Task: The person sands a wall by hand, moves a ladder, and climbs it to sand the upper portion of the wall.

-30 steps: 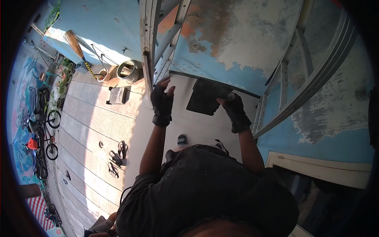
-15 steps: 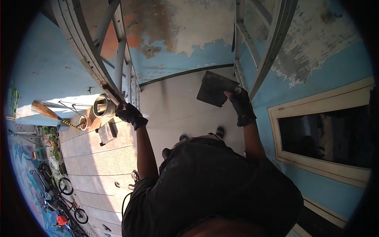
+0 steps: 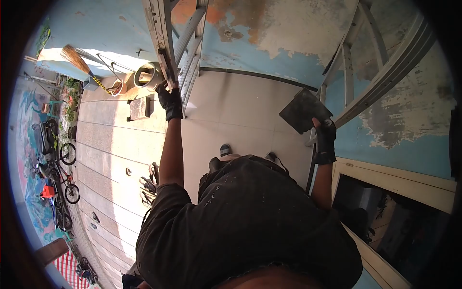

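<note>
My left hand (image 3: 170, 102), in a dark fingerless glove, is closed at the lower end of a metal ladder rail (image 3: 161, 29). A narrow brownish piece lies along the rail just above the fingers; whether it belongs to the ladder cannot be made out. Held out at the right, my gloved right hand (image 3: 326, 137) grips a dark, flat, roughly square board (image 3: 304, 111) by its near edge, thumb on top. The board is tilted above the floor, close to the right ladder section (image 3: 380, 91).
Ahead stands a blue wall (image 3: 269, 60) with peeling paint. At left are a bucket (image 3: 148, 77), a broom (image 3: 77, 60), a grey block (image 3: 140, 108) and sandals (image 3: 148, 183). Bicycles (image 3: 67, 154) stand farther off. A framed window (image 3: 380, 212) is at lower right.
My view has swung rightward, so the ladder, both hands and board sit farther right in the picture. Both hands keep their hold. More sandals now show at left.
</note>
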A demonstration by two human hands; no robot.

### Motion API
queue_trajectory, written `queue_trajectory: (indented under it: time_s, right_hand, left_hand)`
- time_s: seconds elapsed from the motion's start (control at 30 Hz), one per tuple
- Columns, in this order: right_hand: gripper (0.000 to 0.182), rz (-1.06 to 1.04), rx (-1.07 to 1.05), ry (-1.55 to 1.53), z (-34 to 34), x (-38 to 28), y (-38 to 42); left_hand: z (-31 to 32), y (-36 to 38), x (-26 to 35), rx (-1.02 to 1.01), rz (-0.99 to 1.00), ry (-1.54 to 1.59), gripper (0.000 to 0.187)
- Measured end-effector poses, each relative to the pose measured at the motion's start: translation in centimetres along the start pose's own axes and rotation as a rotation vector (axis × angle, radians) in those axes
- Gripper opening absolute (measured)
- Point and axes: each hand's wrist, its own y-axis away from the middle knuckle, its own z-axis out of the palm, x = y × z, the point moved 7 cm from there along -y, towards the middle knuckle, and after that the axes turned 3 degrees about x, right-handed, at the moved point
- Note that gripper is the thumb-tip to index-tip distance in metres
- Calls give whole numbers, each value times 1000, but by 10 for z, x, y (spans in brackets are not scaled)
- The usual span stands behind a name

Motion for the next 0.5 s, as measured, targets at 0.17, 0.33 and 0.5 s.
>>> queue_trajectory:
  time_s: [0.17, 0.33, 0.5]
  right_hand:
    - [34, 39, -55, -6, 10, -1, -9]
    - [33, 36, -99, -56, 25, -11, -7]
    - [33, -40, -73, -106, 38, -15, 1]
  left_hand:
    - [3, -14, -8, -33, 150, -70, 44]
    - [9, -18, 2, -56, 146, -233, 41]
    - [23, -20, 2, -196, 156, -377, 35]
